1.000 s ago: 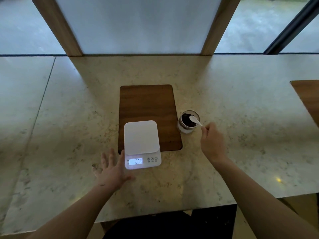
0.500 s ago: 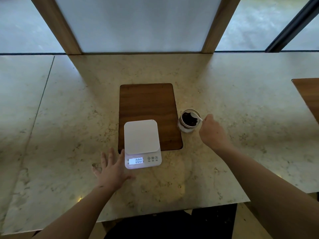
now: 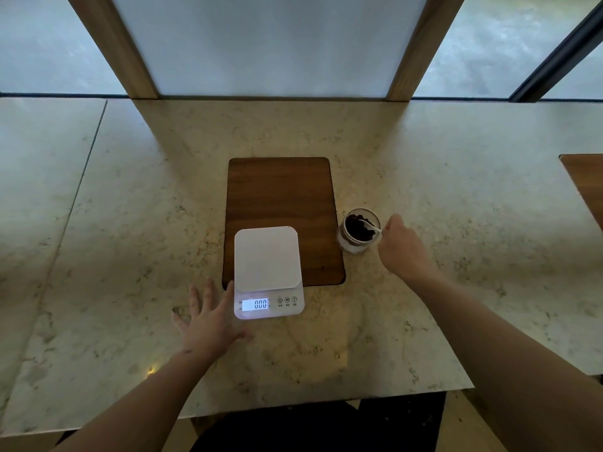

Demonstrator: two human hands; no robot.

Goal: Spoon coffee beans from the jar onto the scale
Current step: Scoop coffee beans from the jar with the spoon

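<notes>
A white digital scale (image 3: 267,259) lies on the marble counter, partly over a brown wooden board (image 3: 280,194); its lit display reads 000 and its platform is bare. A small glass jar (image 3: 349,243) of dark coffee beans stands just right of the board. My right hand (image 3: 403,247) is beside the jar, shut on a white spoon (image 3: 370,225) whose bowl dips into the beans. My left hand (image 3: 210,321) rests flat on the counter with fingers spread, touching the scale's left front corner.
The marble counter (image 3: 130,256) stretches wide to both sides, with a seam at the left. A second wooden board (image 3: 585,184) shows at the right edge. Two wooden posts (image 3: 414,44) and a frosted panel stand at the back. The counter's front edge is near me.
My right hand moved closer to the jar and tipped the spoon down into the beans. The left hand and the scale stayed put.
</notes>
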